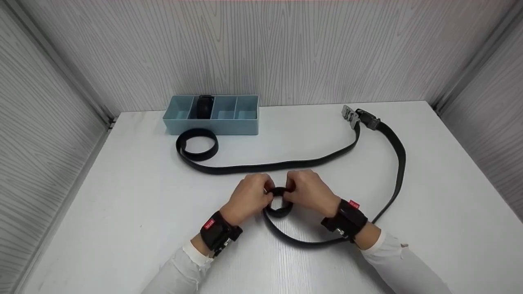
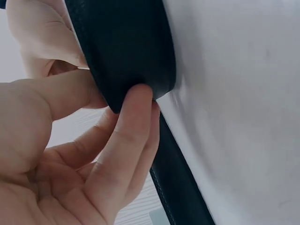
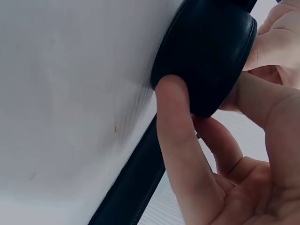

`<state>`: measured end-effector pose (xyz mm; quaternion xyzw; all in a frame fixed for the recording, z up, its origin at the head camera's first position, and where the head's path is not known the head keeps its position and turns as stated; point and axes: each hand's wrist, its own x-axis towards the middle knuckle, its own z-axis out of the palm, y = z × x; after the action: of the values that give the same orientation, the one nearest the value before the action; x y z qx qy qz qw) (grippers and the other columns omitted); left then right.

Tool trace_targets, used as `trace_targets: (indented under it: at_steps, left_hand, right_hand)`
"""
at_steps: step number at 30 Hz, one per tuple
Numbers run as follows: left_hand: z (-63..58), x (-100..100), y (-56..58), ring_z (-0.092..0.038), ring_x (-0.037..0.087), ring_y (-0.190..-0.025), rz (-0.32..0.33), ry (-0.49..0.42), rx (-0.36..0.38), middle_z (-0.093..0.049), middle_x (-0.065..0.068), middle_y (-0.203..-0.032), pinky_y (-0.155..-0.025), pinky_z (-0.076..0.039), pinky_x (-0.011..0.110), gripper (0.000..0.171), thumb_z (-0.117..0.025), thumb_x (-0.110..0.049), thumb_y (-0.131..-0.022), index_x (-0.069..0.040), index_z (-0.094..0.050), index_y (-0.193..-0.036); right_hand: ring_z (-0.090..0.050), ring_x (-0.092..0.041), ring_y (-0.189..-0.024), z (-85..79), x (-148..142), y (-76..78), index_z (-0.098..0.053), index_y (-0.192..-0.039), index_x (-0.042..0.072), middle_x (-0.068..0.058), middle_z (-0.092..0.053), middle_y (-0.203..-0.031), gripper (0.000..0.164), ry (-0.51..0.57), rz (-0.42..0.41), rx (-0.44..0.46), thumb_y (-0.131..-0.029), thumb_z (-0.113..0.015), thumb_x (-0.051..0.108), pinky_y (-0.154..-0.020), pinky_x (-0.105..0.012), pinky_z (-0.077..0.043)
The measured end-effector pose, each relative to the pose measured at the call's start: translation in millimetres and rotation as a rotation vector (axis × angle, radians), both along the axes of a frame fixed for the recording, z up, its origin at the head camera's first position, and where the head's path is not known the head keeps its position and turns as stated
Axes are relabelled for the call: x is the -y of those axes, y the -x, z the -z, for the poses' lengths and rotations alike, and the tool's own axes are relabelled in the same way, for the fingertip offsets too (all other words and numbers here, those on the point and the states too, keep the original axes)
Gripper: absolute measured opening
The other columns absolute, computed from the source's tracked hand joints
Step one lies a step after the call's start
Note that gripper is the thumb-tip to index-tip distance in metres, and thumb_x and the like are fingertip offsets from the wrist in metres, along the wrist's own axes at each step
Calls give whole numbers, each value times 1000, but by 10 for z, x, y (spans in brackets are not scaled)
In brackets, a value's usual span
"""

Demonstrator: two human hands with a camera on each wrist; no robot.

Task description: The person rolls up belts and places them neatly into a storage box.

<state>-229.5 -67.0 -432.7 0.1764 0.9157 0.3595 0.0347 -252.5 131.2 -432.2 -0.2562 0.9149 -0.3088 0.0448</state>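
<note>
Black belt [image 1: 302, 243], one end wound into a small ring [image 1: 280, 212], occupies the middle of a white worktop [image 1: 122, 196], the ring set between a person's two hands. The left hand [image 1: 250, 195] has its grip clamped on the ring's left side, while the right hand [image 1: 309, 191] has its grip clamped on the opposite side; wrist views show a fingertip of each pressed against the band's outer face. From the ring, the belt curves toward the person, passes beneath the right forearm and sweeps round to a dark buckle [image 1: 369, 121] at far right. Just beside it lies the silver plate buckle [image 1: 350, 117] of a second black belt [image 1: 261, 167], which runs left beyond the hands to a larger coil [image 1: 210, 152] in front of a blue four-compartment organizer [image 1: 212, 127]. Its second compartment from the left holds a dark rolled strap [image 1: 204, 108]. Black wrist cameras [image 1: 220, 233] bearing red tags are fastened above both hands, near the cuffs of white sleeves [image 1: 175, 271]. Pale wood-grain panels [image 1: 286, 49] border the worktop's far side and both flanks.
</note>
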Motion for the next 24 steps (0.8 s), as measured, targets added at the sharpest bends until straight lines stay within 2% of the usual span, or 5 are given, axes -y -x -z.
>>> trace_targets:
  at_steps: [4, 10, 15, 18, 24]
  left_hand:
    - [9, -11, -2, -67, 21, -84, 16, 10, -38, -74, 7, -90, -75, -53, 37, 10, -74, 2, -87, -3, -76, -95]
    - [15, -28, 2, -69, 20, -87, 43, 12, -51, -76, 6, -92, -77, -55, 37, 13, -73, 3, -87, -4, -79, -97]
    - [10, -26, 1, -68, 17, -86, 26, -5, -21, -75, 5, -92, -75, -54, 35, 12, -74, 0, -88, -5, -77, -98]
    - [0, -13, -1, -64, 16, -79, 12, -12, 12, -72, 4, -90, -70, -52, 33, 9, -76, -4, -88, -5, -73, -96]
    - [-4, 12, 0, -58, 15, -73, -2, 0, 41, -66, 3, -86, -66, -48, 32, 12, -77, -7, -86, -5, -68, -94]
  right_hand:
    - [-59, -10, -67, -11, -4, -6, -67, -75, 15, 9, -66, -68, 14, 5, -5, 13, -79, -79, 10, -63, -30, -47]
    - [-58, -9, -68, -9, 2, -14, -69, -75, 14, 9, -67, -71, 13, 12, -25, -2, -79, -80, 9, -63, -28, -46]
    - [-57, -9, -66, 3, 9, -12, -69, -73, 13, 8, -66, -69, 14, 0, -30, -42, -78, -81, 9, -63, -27, -46]
    - [-56, -9, -65, 3, 8, -11, -67, -71, 12, 7, -65, -67, 15, -7, -16, -53, -78, -80, 7, -62, -28, -46]
    - [-57, -10, -63, -8, 3, -3, -66, -72, 12, 7, -64, -65, 15, -12, 22, -6, -77, -78, 5, -61, -29, -47]
